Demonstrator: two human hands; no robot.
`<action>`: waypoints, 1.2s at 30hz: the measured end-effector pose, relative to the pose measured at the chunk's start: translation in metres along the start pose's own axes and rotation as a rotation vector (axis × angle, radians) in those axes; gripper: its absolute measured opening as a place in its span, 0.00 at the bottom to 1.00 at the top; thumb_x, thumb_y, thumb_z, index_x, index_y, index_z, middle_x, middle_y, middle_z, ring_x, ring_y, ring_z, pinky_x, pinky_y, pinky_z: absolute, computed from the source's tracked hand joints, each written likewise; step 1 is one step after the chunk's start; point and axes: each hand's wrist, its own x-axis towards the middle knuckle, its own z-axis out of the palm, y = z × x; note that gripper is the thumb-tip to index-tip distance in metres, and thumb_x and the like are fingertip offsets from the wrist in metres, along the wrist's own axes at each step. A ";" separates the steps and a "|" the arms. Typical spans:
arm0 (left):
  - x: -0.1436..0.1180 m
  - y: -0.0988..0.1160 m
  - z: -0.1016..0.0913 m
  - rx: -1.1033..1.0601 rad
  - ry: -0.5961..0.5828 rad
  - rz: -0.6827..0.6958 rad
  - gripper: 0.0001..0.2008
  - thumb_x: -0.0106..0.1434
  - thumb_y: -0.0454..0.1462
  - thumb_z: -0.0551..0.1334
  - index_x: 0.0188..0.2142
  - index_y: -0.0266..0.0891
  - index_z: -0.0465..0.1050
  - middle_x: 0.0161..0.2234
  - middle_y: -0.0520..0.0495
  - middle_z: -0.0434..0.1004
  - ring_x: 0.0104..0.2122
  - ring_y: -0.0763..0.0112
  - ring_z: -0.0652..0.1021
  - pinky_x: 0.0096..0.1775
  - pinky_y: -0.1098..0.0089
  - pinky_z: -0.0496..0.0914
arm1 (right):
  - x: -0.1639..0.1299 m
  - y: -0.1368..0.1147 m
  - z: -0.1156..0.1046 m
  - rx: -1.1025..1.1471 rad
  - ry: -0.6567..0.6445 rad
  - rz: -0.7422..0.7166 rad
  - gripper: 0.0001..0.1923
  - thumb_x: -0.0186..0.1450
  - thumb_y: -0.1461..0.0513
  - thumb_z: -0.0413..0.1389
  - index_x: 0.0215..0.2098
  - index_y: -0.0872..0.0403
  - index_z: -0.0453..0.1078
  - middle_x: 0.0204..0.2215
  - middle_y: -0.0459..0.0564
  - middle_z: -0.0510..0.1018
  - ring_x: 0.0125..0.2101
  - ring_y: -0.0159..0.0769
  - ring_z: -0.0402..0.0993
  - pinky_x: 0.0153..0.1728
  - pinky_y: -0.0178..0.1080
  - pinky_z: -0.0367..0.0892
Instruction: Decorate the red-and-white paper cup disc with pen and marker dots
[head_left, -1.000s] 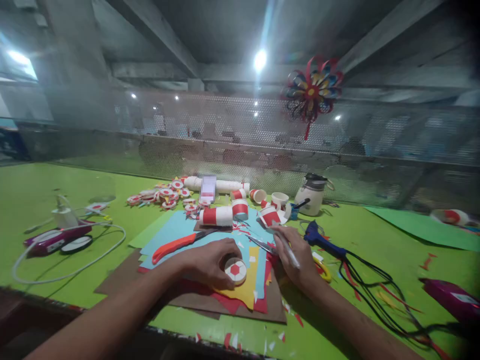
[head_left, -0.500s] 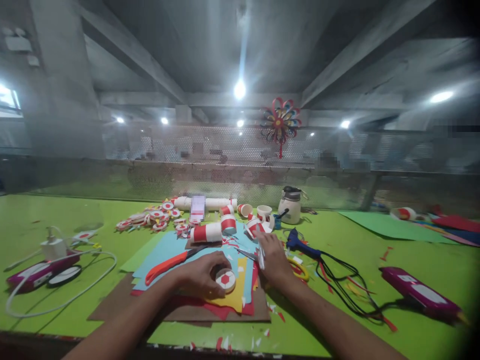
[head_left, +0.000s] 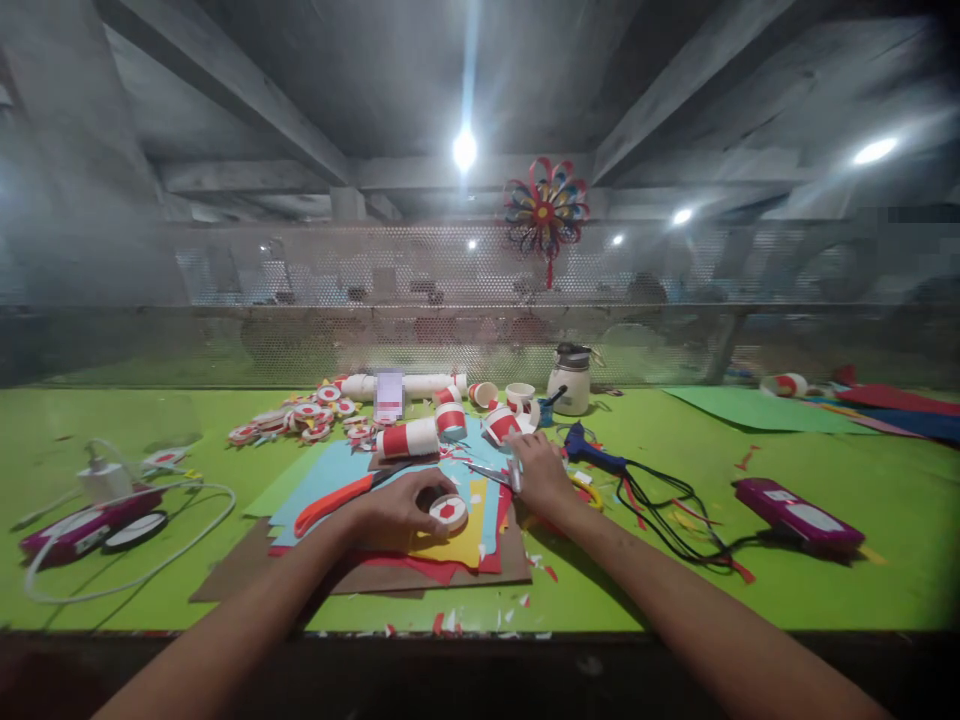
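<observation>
My left hand point(head_left: 409, 505) curls its thumb and fingers around a small white disc with a red pattern point(head_left: 448, 512), like a cup bottom, over yellow paper. My right hand point(head_left: 541, 475) is closed on a short silver tool point(head_left: 515, 475), whose exact kind I cannot make out. A pointed scissor blade point(head_left: 486, 470) lies beside its fingertips; yellow scissor handles point(head_left: 587, 490) show partly behind the wrist. A cut red-and-white paper cup point(head_left: 501, 425) lies just beyond this hand. A utility knife with an orange handle point(head_left: 334, 503) rests left of my left hand.
Coloured paper sheets point(head_left: 300, 495) lie on brown card point(head_left: 240, 570). Behind are red-and-white cups point(head_left: 409, 438), round paper pieces point(head_left: 307, 412) and a white jug point(head_left: 570, 385). A blue glue gun point(head_left: 592, 450) and its black cord lie right, beside a purple power strip point(head_left: 799, 515).
The view has shifted, so the table items appear higher in the picture. Both hands keep nearly the same place and grip; the disc in my left hand looks more tilted.
</observation>
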 end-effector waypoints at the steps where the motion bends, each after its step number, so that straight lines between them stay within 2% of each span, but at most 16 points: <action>1: 0.000 0.001 -0.001 -0.005 0.000 0.001 0.26 0.48 0.46 0.74 0.45 0.39 0.74 0.43 0.47 0.76 0.45 0.59 0.76 0.49 0.63 0.70 | -0.001 -0.001 -0.001 -0.001 -0.002 -0.003 0.22 0.70 0.68 0.50 0.60 0.55 0.71 0.57 0.60 0.77 0.55 0.51 0.66 0.53 0.48 0.60; 7: -0.001 0.005 -0.003 -0.010 -0.020 0.005 0.26 0.48 0.45 0.73 0.45 0.40 0.74 0.44 0.47 0.77 0.46 0.59 0.77 0.50 0.63 0.70 | -0.004 -0.008 0.000 0.005 -0.025 -0.043 0.25 0.68 0.69 0.51 0.62 0.54 0.69 0.56 0.58 0.77 0.56 0.51 0.65 0.53 0.50 0.60; 11: -0.001 0.004 -0.002 0.005 -0.012 -0.005 0.26 0.48 0.42 0.72 0.47 0.41 0.74 0.47 0.46 0.77 0.49 0.57 0.76 0.53 0.62 0.69 | -0.004 -0.008 0.003 0.013 -0.023 -0.044 0.25 0.69 0.68 0.51 0.63 0.53 0.68 0.56 0.58 0.78 0.56 0.51 0.65 0.54 0.50 0.59; 18: 0.000 0.011 -0.003 0.068 -0.039 0.000 0.28 0.46 0.41 0.71 0.49 0.41 0.76 0.50 0.46 0.76 0.53 0.52 0.74 0.56 0.60 0.68 | -0.003 -0.005 0.002 0.012 -0.005 -0.012 0.20 0.71 0.64 0.54 0.60 0.53 0.71 0.54 0.56 0.80 0.55 0.50 0.68 0.54 0.48 0.60; 21: -0.003 0.016 -0.001 0.094 -0.042 -0.012 0.27 0.46 0.40 0.70 0.49 0.41 0.77 0.50 0.46 0.76 0.53 0.51 0.74 0.56 0.61 0.69 | -0.002 -0.002 0.003 0.006 0.006 0.012 0.17 0.71 0.63 0.55 0.57 0.53 0.73 0.52 0.56 0.81 0.54 0.50 0.69 0.53 0.48 0.60; 26: -0.008 0.024 0.000 0.123 -0.015 -0.054 0.31 0.49 0.38 0.69 0.55 0.41 0.74 0.53 0.44 0.74 0.53 0.52 0.74 0.56 0.60 0.69 | 0.000 0.005 0.004 -0.016 0.016 0.096 0.13 0.71 0.62 0.55 0.51 0.54 0.77 0.47 0.58 0.82 0.51 0.52 0.72 0.51 0.48 0.61; 32: -0.008 0.025 0.000 0.232 -0.036 0.013 0.25 0.51 0.41 0.69 0.50 0.41 0.76 0.49 0.45 0.74 0.48 0.57 0.76 0.53 0.62 0.70 | 0.004 0.011 0.004 -0.029 -0.001 0.165 0.12 0.71 0.62 0.54 0.47 0.55 0.78 0.46 0.56 0.83 0.51 0.49 0.73 0.49 0.45 0.61; 36: -0.002 0.023 -0.003 0.282 -0.090 0.035 0.27 0.51 0.43 0.70 0.52 0.42 0.75 0.52 0.43 0.73 0.51 0.54 0.75 0.55 0.61 0.70 | 0.007 0.015 0.005 -0.034 -0.043 0.208 0.12 0.70 0.64 0.55 0.47 0.54 0.79 0.46 0.55 0.84 0.51 0.48 0.75 0.48 0.43 0.61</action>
